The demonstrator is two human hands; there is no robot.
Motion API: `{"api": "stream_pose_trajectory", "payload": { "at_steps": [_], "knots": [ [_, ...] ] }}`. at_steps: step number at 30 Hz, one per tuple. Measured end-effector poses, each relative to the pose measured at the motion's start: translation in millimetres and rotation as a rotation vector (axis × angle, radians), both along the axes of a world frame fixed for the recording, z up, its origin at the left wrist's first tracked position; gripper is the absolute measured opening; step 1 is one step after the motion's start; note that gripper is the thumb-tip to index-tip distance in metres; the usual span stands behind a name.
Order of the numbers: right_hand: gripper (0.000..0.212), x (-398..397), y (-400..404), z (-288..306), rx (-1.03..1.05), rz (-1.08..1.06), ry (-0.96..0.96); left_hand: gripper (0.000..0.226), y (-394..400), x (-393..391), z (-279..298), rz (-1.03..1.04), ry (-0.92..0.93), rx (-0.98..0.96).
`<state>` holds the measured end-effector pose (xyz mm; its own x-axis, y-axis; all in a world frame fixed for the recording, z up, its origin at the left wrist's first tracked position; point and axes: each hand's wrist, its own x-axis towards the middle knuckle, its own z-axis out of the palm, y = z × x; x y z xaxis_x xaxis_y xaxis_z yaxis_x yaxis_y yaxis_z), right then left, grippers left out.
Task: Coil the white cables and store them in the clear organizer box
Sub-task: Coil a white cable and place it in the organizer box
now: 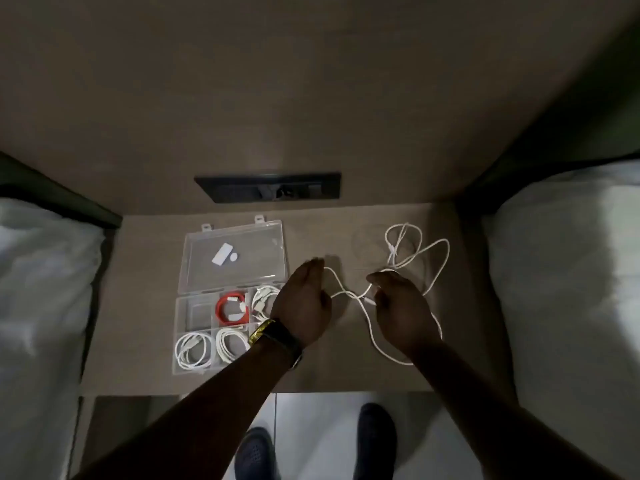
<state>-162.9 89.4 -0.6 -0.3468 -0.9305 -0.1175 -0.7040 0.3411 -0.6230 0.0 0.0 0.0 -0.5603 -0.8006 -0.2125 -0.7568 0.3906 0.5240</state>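
Observation:
A clear organizer box (180, 327) lies open on the brown bedside table, its lid (239, 244) folded back. Its compartments hold a red coiled cable (221, 311) and three white coiled cables (192, 351). A long loose white cable (436, 268) sprawls in loops on the right of the table. My left hand (304, 299), wearing a watch, holds one strand of it, fingers extended. My right hand (401, 306) pinches the cable near its connector, and a loop runs under that wrist.
A black socket panel (270, 187) is set in the wall behind the table. White bedding (41, 271) lies on the left, another bed (568, 271) on the right. My dark shoes (258, 455) stand on the pale floor below the table's front edge.

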Motion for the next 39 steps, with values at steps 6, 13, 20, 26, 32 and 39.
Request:
{"api": "stream_pose_trajectory", "payload": {
  "at_steps": [6, 13, 20, 26, 32, 39],
  "knots": [
    [0.035, -31, 3, -36, 0.269, -0.100, 0.170, 0.051, 8, -5, -28, 0.016, 0.020, 0.081],
    [0.039, -42, 6, -58, 0.357, 0.070, 0.257, 0.046, 17, -9, -41, 0.014, 0.028, 0.082],
    [0.031, -36, 1, -17, -0.005, 0.136, 0.203, 0.036, 7, -17, -22, 0.034, 0.181, -0.004],
    [0.028, -27, -2, 42, -0.337, 0.169, 0.021, 0.038, -3, -47, 55, 0.361, 0.664, 1.138],
    [0.023, -24, -3, 79, -0.353, 0.151, -0.071, 0.033, -15, -35, 86, 0.241, 0.758, 1.328],
    [0.025, -43, -6, 95, -0.102, 0.508, -0.238, 0.010, -1, -8, 90, 0.185, 0.906, 1.632]
  ]
}}
